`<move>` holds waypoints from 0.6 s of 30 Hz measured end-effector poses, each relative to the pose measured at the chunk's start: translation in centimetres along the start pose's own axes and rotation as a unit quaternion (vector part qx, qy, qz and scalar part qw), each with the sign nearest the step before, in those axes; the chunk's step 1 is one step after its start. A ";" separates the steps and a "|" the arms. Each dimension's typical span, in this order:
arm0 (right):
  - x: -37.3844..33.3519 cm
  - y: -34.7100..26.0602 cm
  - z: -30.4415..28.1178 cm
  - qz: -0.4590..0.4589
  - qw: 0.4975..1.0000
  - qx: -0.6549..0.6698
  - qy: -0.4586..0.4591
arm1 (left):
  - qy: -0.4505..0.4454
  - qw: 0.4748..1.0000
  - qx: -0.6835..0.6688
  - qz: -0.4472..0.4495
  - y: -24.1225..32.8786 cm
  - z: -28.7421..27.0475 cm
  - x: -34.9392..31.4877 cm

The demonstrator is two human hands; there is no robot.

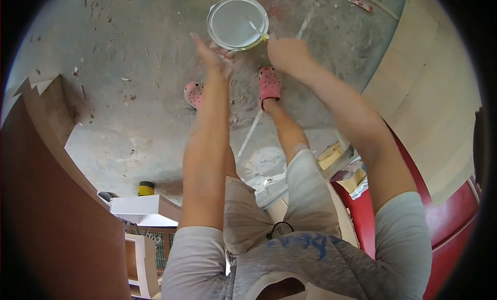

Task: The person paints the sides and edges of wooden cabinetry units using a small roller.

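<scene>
A round can (235, 20) with a shiny rim and a smooth pale grey top is in front of me, at the far middle of the view. At its near left edge is my left hand (215, 56), open, the thumb apart and the fingertips close against the can's side. I cannot tell whether they bear its weight. My right hand (288, 53) is a closed fist just right of the rim. Out of it comes a thin tool (254, 27) with a yellow-green part by the fist, its slender shaft slanting over the can's top. Its exact kind is unclear.
Dusty concrete floor (124, 129) with scattered debris lies around my pink clogs (269, 83). A brown panel (62, 207) rises at left, near a yellow-and-black roll (146, 188). Pale boards (429, 93) stand at right, beside a red surface (450, 222). A small packet (360, 2) lies far right.
</scene>
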State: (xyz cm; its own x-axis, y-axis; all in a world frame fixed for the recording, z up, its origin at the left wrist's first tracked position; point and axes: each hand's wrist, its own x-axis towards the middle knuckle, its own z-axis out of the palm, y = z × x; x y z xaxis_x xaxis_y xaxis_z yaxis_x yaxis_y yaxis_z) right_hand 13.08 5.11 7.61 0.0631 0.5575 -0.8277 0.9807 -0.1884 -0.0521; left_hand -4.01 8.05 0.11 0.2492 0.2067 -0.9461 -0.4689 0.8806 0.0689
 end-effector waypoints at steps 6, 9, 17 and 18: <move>-1.7 -1.1 -0.9 0.067 0.989 0.128 -0.042 | 0.068 0.986 0.109 0.108 5.8 -0.3 1.1; -2.1 -1.0 -1.8 0.096 0.976 0.194 -0.010 | -0.029 0.958 0.182 0.218 5.4 -5.0 -2.2; -1.8 1.2 -5.0 -0.007 0.986 0.163 0.034 | 0.106 0.750 0.646 0.092 -12.2 -18.6 -26.5; -1.0 0.9 -5.1 -0.032 0.985 0.163 0.056 | 0.130 0.735 0.665 0.033 -14.2 -18.8 -27.7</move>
State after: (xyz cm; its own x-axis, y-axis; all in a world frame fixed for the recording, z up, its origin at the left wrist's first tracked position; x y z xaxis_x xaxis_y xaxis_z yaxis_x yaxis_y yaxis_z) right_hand 14.89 8.52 11.26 0.0400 0.6587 -0.7513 0.8733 -0.3884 -0.2940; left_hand -20.19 -18.26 19.41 0.0126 0.3318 -0.9433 0.8134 0.5452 0.2027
